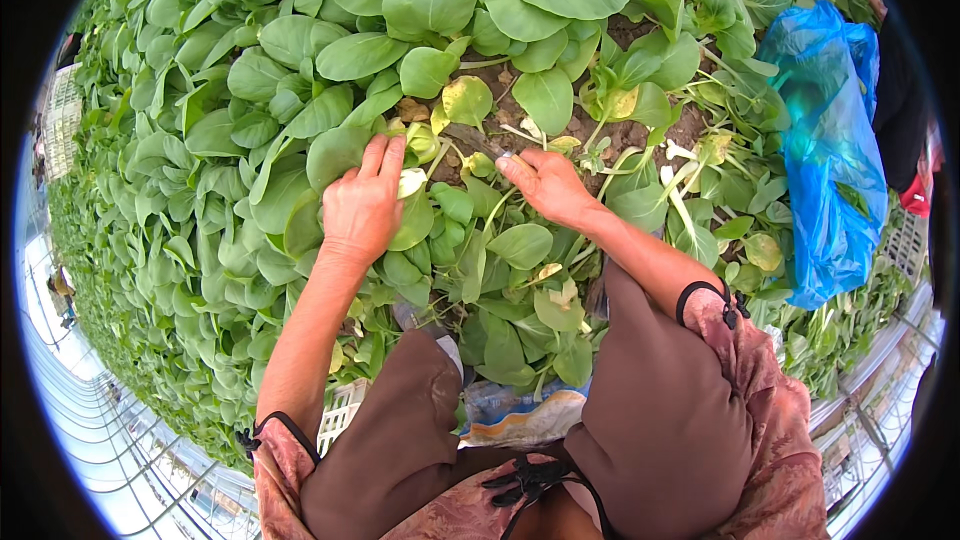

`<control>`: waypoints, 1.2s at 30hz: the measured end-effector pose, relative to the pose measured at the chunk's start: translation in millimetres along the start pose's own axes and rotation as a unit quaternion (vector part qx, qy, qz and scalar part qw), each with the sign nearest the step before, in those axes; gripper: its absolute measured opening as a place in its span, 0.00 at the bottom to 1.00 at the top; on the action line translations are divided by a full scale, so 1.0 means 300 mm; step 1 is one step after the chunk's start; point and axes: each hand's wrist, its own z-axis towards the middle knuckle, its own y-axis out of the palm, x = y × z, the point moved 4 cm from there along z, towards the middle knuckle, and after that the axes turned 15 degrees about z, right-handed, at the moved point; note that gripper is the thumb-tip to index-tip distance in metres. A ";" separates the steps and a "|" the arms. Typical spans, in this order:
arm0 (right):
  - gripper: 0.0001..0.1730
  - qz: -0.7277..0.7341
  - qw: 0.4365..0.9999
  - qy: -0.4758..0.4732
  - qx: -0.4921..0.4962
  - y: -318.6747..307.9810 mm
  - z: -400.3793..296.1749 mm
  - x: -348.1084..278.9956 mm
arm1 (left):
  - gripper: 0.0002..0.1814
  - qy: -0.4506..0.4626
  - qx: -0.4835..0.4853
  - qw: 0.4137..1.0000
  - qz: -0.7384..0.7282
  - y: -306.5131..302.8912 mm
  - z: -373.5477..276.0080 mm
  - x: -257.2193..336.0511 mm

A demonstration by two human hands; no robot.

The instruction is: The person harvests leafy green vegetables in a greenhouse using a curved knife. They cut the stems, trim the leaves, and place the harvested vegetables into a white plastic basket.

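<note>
Before me grows a dense bed of leafy greens (300,52) that look like bok choy. My left hand (365,199) is closed around one bok choy plant (339,156) near its pale base. In my right hand (551,184) is a knife (476,141), gripped by its light handle. Its dark blade points left, close to the held plant and low over the soil. A yellowing leaf (466,100) stands just above the blade. Under my hands lie loose cut leaves (521,246). The blade's tip is partly hidden among leaves.
A blue plastic bag (832,165) sits on the greens at the right. Pale crates stand at far left (64,120), far right (906,246) and beside my left leg (341,412). A printed sack (525,412) lies between my legs. Another person in dark clothing (896,97) is at right.
</note>
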 end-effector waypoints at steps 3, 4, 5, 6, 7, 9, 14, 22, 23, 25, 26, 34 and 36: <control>0.30 -0.005 1.000 -0.011 0.020 0.005 -0.032 0.004 | 0.28 -0.018 -0.033 0.999 0.013 0.014 0.007 0.000; 0.29 0.000 0.999 -0.029 0.026 0.009 -0.045 -0.006 | 0.28 -0.021 -0.051 0.998 0.024 0.020 0.006 -0.003; 0.29 0.006 0.998 -0.047 0.032 0.010 -0.052 -0.014 | 0.28 -0.015 -0.035 0.999 0.009 0.013 0.005 -0.005; 0.25 -0.031 0.997 -0.063 0.035 0.008 -0.053 -0.022 | 0.28 -0.009 -0.019 1.000 -0.006 0.002 0.007 -0.004; 0.25 -0.052 0.996 -0.066 0.034 0.004 -0.053 -0.027 | 0.28 -0.003 -0.003 1.000 -0.022 -0.011 0.008 -0.004; 0.23 -0.092 0.993 -0.072 0.035 -0.008 -0.051 -0.039 | 0.28 0.026 0.040 0.998 -0.048 -0.043 -0.003 0.010; 0.22 -0.140 0.982 -0.116 0.057 -0.037 -0.080 -0.048 | 0.18 0.124 0.118 0.981 -0.090 -0.163 -0.056 0.181; 0.23 -0.189 0.967 -0.162 0.059 -0.044 -0.093 -0.049 | 0.11 0.139 0.024 0.989 -0.038 -0.190 -0.060 0.265; 0.23 -0.186 0.966 -0.167 0.062 -0.039 -0.077 -0.055 | 0.10 0.125 0.029 0.991 -0.033 -0.179 -0.038 0.251; 0.22 -0.185 0.965 -0.172 0.064 -0.030 -0.053 -0.072 | 0.11 0.114 0.014 0.993 -0.011 -0.155 -0.012 0.230; 0.22 -0.188 0.965 -0.173 0.062 -0.028 -0.043 -0.073 | 0.11 0.104 0.013 0.995 -0.004 -0.142 -0.001 0.222; 0.29 0.135 0.979 0.150 0.009 -0.003 0.050 -0.010 | 0.12 0.035 -0.037 0.992 0.115 -0.012 0.086 0.079; 0.31 0.239 0.941 0.241 -0.008 -0.002 0.026 0.016 | 0.12 0.038 -0.039 0.993 0.105 0.002 0.058 0.059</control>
